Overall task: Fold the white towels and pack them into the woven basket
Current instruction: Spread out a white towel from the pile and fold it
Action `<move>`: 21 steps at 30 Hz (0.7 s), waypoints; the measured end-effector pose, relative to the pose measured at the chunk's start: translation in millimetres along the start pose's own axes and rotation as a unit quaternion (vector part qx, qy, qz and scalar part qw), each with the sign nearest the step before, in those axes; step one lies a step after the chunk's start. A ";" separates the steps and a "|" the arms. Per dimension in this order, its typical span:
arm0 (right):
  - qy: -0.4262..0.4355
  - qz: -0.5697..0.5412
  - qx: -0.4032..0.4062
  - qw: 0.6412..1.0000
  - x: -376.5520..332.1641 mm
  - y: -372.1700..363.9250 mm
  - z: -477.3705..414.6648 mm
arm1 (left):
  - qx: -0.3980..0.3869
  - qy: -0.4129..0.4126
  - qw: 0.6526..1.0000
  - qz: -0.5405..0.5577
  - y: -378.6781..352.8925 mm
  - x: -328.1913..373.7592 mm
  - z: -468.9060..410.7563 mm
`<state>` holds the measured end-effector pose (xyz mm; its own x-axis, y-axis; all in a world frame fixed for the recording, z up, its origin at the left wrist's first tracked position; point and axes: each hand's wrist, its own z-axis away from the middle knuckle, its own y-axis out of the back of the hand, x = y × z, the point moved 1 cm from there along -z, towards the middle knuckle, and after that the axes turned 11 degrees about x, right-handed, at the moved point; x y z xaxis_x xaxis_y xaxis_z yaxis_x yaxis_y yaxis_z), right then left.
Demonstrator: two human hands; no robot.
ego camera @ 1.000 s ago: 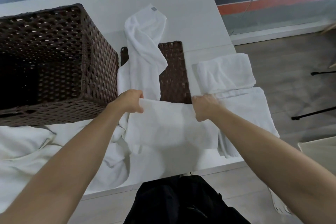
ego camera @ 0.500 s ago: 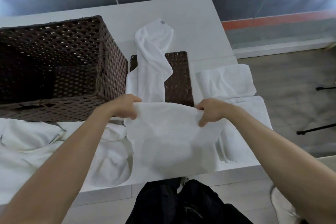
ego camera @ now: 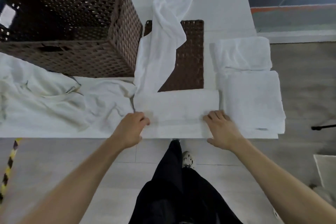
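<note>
Our left hand (ego camera: 132, 129) pinches the towel (ego camera: 176, 105) edge while our right hand (ego camera: 221, 129) presses flat to square the fold.

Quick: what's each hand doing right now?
Left hand: closed, gripping the left end of the folded towel.
Right hand: open, pressing flat on the same towel.

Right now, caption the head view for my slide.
Left hand grips and right hand presses a folded white towel at the table edge, woven basket behind.
</note>
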<state>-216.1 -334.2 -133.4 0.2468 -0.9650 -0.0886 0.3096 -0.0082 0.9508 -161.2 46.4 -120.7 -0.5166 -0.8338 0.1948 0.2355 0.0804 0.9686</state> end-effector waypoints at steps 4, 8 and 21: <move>-0.031 0.009 0.091 0.995 -8.2 -4.7 1.4 | -0.014 0.071 0.997 0.038 -21.6 6.1 13.8; -0.067 -0.047 0.226 0.971 -37.8 8.9 -28.9 | 0.145 0.082 0.985 0.048 -10.5 11.8 -18.2; -0.017 0.001 0.143 0.990 -38.3 -51.7 -51.9 | -0.138 0.193 0.971 -0.025 16.2 -40.9 -122.3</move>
<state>-193.9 -283.3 -194.5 0.2154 -0.9732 -0.0810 0.0354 -0.0751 0.9965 -35.5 15.0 -131.9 -0.1995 -0.9796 0.0244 0.4566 -0.0709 0.8869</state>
